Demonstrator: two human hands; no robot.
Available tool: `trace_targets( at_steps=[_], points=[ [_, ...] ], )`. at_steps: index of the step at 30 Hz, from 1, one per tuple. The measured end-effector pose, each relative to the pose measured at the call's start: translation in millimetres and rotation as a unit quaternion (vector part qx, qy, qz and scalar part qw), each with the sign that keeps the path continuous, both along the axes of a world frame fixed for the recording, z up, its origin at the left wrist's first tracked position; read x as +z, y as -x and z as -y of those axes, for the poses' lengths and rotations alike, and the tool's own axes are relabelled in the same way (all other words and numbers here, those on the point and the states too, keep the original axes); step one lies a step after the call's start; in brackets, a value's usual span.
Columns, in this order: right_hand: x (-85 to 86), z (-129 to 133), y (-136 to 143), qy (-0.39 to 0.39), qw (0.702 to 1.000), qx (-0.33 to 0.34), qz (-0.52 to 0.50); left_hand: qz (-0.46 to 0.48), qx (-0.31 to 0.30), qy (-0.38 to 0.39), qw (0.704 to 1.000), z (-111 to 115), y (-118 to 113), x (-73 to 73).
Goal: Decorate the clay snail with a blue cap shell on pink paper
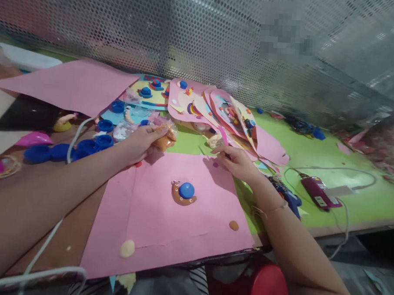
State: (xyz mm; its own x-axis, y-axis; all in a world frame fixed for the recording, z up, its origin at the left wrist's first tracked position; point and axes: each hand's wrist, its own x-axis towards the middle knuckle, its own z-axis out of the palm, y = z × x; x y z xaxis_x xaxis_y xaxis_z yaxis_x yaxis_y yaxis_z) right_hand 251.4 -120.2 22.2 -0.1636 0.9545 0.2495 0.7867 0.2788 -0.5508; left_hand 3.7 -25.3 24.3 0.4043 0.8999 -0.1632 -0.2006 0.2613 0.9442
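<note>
My left hand (144, 141) grips a clear plastic bag of orange-brown clay (165, 139) above the far left part of a pink sheet (154, 232). Over the sheet's far right corner, my right hand (234, 160) is closed in a pinch; a faint thin line shows near its fingertips, too blurred to name. Between and below the hands lies a brown curved clay figure (177, 194) with small pale spots, a round blue clay piece (186, 190) resting against its inner curve. A flat cream clay disc (127, 249) and a small brown clay disc (233, 225) sit near the sheet's front edge.
Blue round lids (82, 149) cluster at left beside a white cable (75, 142). Pink cards with clay figures (214, 109) overlap at the back, before a perforated metal panel (140, 27). At right lie a purple power strip (319, 192) and its cord. A red stool (269, 285) stands below.
</note>
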Motion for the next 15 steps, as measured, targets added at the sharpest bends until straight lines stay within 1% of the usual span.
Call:
trace_targets(
  at_steps=[3,5,8,12,15],
  points=[
    [-1.6,-0.8,0.2,0.023,1.0,-0.002,0.013,-0.008,0.01,-0.004,1.0,0.4,0.1,-0.2],
    [-3.2,-0.8,1.3,0.034,0.999,0.014,0.032,-0.011,0.016,0.002,1.0,1.0,0.2,0.4],
    [-5.5,-1.0,2.9,0.03,0.997,0.037,0.063,-0.012,0.008,-0.004,1.0,1.5,0.5,0.9],
    [-5.8,-1.8,3.2,0.039,0.994,0.023,0.101,-0.01,0.0,-0.018,1.0,1.2,0.9,0.2],
    [-6.1,-1.8,2.5,0.051,0.99,0.021,0.127,-0.019,0.007,-0.009,1.0,2.1,0.3,1.7]
  ],
)
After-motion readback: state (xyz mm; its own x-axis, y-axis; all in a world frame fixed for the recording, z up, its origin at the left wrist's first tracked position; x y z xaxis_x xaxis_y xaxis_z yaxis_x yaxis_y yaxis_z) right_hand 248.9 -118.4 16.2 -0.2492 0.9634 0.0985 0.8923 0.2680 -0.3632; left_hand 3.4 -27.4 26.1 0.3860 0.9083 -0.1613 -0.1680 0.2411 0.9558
